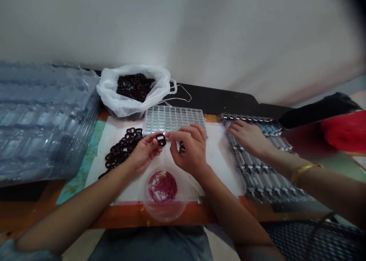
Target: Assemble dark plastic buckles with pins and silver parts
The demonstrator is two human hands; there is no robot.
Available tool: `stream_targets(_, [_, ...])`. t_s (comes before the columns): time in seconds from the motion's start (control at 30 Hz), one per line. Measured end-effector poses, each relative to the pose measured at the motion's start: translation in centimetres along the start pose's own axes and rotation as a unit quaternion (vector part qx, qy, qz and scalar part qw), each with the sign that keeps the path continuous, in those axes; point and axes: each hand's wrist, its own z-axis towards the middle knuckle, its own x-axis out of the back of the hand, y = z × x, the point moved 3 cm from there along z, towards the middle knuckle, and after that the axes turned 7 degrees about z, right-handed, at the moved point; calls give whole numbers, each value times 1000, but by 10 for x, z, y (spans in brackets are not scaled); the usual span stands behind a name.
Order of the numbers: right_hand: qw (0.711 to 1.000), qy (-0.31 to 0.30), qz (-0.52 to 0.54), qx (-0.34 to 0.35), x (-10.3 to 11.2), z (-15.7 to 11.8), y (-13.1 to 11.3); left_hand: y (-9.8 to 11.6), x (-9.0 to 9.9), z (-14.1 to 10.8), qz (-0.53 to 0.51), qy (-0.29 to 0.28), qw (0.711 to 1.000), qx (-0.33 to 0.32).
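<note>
My left hand (143, 154) pinches a small dark frame-shaped plastic piece (161, 140) with a white window in it. Close beside that piece is my right hand (192, 148), its thumb and index finger bent toward each other in a pinch; whatever lies between those fingertips is too small to make out. Another dark piece shows partly behind the right hand. A heap of similar dark pieces (122, 148) lies to the left of my left hand. Below both hands stands a clear round tub (164, 213) of thin pink sticks (162, 186).
Behind my hands lies a clear compartment tray (174, 118), with a white bag (108, 97) of dark pieces beyond it. Stacked clear plastic trays (42, 124) rise at left. At right, a co-worker's hand (248, 137) reaches over a filled tray (265, 173).
</note>
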Motion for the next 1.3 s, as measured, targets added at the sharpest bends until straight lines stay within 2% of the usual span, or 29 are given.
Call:
stream_targets(0.33, [999, -23, 5, 31, -5, -4, -2, 2, 1, 1, -4, 3, 1000, -7])
stream_targets(0.63, [994, -99, -25, 34, -14, -12, -2, 0, 3, 2, -24, 32, 999, 0])
stream_targets(0.87, [998, -48, -23, 33, -5, -2, -5, 3, 1, -1, -28, 57, 998, 13])
stream_targets(1.1, [985, -139, -70, 73, -2, 0, -1, 8, -5, -3, -26, 75, 996, 30])
stream_targets(1.3, [983, -137, -86, 88, 8, -4, 0, 8, -9, -5, -14, 87, 995, 41])
